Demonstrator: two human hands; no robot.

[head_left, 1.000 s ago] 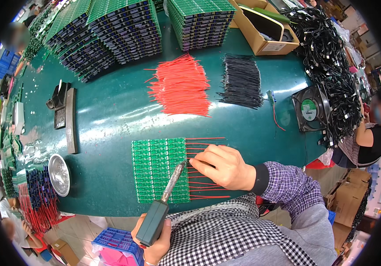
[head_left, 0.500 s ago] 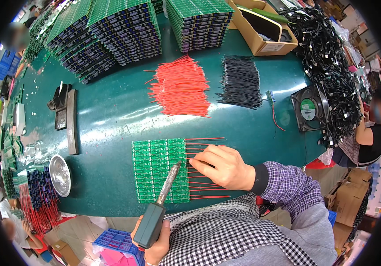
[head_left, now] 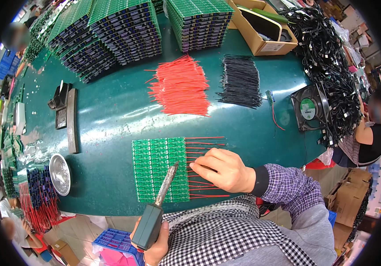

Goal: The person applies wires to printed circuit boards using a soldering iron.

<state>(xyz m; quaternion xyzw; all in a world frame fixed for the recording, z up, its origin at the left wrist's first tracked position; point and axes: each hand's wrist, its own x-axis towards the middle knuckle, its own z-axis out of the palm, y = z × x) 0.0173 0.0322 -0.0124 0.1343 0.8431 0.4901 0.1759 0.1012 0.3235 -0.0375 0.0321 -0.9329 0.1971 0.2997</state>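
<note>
A panel of joined green circuit boards lies flat at the near middle of the table, with several red wires sticking out from its right edge. My left hand is closed around the dark grey-green handle of a soldering iron. The iron slants up and to the right, its tip over the right part of the panel, near the edge; whether it touches cannot be made out. Beside that edge my right hand is pinched closed on a red wire, whose end is partly covered by my fingertips.
Beyond the panel lie a pile of red wires and a pile of black wires. Tall stacks of boards and a cardboard box stand behind. To the right are a fan and tangled black cables; a metal bowl sits left.
The iron's tip has shifted slightly to the left over the panel. My right hand has moved a little down along the edge, its fingers now closer together.
</note>
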